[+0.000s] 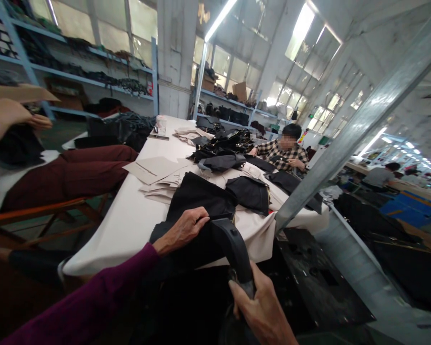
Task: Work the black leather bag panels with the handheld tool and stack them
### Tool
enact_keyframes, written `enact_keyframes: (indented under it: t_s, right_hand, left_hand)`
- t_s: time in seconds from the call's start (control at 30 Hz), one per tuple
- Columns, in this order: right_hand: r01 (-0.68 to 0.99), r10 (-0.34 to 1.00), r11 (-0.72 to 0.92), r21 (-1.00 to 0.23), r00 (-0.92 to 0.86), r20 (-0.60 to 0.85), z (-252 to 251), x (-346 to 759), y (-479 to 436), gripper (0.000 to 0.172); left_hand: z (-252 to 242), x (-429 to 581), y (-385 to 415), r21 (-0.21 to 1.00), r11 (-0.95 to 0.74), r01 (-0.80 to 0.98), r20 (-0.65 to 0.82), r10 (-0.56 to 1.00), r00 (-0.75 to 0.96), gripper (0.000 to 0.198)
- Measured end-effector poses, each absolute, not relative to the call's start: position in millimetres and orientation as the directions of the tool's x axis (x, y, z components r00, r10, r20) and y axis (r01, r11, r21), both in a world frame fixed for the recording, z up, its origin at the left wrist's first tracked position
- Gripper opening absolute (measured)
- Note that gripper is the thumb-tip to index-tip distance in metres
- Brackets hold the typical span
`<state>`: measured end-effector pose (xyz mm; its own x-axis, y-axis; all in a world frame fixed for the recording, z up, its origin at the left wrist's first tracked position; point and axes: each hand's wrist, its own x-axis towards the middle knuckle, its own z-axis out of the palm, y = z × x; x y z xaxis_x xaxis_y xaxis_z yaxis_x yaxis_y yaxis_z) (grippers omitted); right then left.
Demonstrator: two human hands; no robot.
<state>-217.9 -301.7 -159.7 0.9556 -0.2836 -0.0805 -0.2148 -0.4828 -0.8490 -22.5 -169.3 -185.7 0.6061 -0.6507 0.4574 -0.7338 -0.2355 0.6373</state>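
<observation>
My left hand (186,229), below a purple sleeve, is closed with its fingers pinching the edge of a black fabric piece (201,194). The fabric lies over the near part of a table with a white cover (111,225). Wrapped round the lower part of a curved, dark, smooth piece (235,242) is my right hand (260,306). The upper end of that piece meets the black fabric beside my left fingertips; its exact kind cannot be made out. Another black fabric pouch (249,194) with a gold-coloured zip lies just beyond.
Beige sheets (158,170) and a heap of black pieces (222,143) cover the table further back. A slanting metal post (345,139) stands at right, beside a grey bin (366,258). One person (283,153) works across the table; another in dark red trousers (82,170) sits left.
</observation>
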Motion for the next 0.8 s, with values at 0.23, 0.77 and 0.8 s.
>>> enact_keyframes:
  t_s: [0.23,0.77,0.8]
  right_hand:
    - [-0.184,-0.305,-0.527,-0.830,0.952,-0.018,-158,-214,-304,0.007]
    - [-0.254,-0.508,-0.467,-0.847,0.861,0.022,-184,-199,-355,0.015]
    - [-0.256,-0.501,-0.461,-0.849,0.865,0.011,-186,-201,-356,0.015]
  left_hand:
    - [-186,-27,-169,0.689,-0.207,-0.694,0.433,-0.650,0.624,0.024]
    - [-234,8,-199,-0.010,-0.505,-0.863,0.392,-0.796,0.461,0.026]
    - [-230,13,-207,-0.036,-0.511,-0.859,0.482,-0.761,0.433,0.025]
